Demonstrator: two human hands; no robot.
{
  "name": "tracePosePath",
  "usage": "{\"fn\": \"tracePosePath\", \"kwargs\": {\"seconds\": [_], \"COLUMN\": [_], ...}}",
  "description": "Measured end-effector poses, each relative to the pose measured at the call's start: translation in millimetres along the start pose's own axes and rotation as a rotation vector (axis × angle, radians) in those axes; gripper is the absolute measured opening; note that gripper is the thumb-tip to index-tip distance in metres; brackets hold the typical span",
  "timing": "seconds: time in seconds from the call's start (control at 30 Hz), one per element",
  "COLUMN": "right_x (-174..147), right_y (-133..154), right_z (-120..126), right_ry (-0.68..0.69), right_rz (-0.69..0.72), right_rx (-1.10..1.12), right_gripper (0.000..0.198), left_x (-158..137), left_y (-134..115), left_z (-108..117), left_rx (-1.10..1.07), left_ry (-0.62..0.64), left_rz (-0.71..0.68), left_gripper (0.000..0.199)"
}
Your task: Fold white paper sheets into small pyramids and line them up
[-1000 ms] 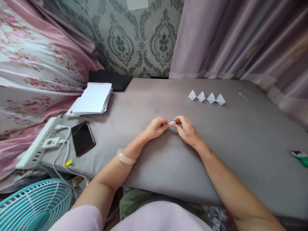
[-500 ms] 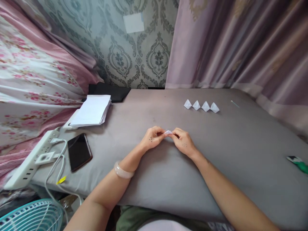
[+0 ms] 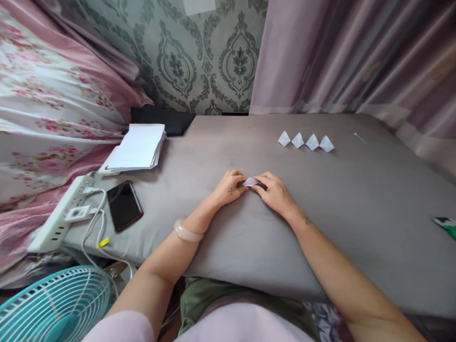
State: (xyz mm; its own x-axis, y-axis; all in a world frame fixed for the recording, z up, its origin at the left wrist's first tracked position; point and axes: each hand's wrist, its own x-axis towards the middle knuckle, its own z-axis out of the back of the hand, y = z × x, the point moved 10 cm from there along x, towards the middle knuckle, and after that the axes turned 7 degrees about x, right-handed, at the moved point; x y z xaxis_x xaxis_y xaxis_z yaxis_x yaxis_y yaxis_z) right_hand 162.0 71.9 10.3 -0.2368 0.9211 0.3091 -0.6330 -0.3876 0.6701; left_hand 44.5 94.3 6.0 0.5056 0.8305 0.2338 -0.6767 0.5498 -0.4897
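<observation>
Between my two hands, just above or on the grey cloth, is a small folded piece of white paper (image 3: 250, 182). Its pointed middle shows, while its outer ends are covered by fingers. My left hand (image 3: 230, 187) pinches the left end between thumb and fingers. At the right end, my right hand (image 3: 275, 191) is closed in a similar pinch. Farther back stand several folded white paper shapes (image 3: 298, 140) in a row, pointed at the top. A stack of white paper (image 3: 137, 147) lies at the back left.
A dark phone (image 3: 124, 205) lies on the left, beside a white power strip (image 3: 62, 213) with cables. A turquoise fan (image 3: 60, 304) stands below the front left edge. A thin stick (image 3: 360, 137) lies back right, and a green object (image 3: 447, 225) at the right edge.
The view has tilted down, so the table's contents sit higher in the picture. My fingertips are slightly farther apart, and more of the folded paper shows between them.
</observation>
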Motion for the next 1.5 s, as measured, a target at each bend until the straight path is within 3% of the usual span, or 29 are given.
{"fn": "tracePosePath", "kwargs": {"seconds": [0.23, 0.47, 0.6, 0.77, 0.93, 1.27, 1.5], "right_x": [-1, -4, -6, -6, -5, -3, -2], "right_y": [6, 11, 17, 19, 13, 14, 17], "right_z": [6, 8, 11, 12, 9, 5, 6], "right_ry": [-0.031, -0.020, -0.050, -0.054, -0.038, -0.059, -0.055], "right_rz": [-0.001, -0.007, 0.005, 0.009, -0.023, 0.041, 0.053], "right_rx": [0.024, -0.002, -0.022, -0.051, -0.058, 0.091, 0.065], "right_gripper": [0.022, 0.015, 0.012, 0.012, 0.013, 0.021, 0.023], "left_x": [-1, -4, -4, -5, -1, 2, 1], "left_y": [-3, -10, -11, -19, -15, -8, -5], "left_z": [4, 6, 5, 11, 12, 13, 14], "left_rx": [-0.043, -0.231, -0.199, -0.157, -0.214, -0.262, -0.303], "left_ry": [0.008, 0.026, 0.026, -0.034, -0.053, -0.109, -0.101], "left_rz": [0.006, -0.009, -0.025, -0.056, 0.004, 0.048, 0.070], "left_gripper": [0.023, 0.033, 0.027, 0.037, 0.018, 0.017, 0.017]}}
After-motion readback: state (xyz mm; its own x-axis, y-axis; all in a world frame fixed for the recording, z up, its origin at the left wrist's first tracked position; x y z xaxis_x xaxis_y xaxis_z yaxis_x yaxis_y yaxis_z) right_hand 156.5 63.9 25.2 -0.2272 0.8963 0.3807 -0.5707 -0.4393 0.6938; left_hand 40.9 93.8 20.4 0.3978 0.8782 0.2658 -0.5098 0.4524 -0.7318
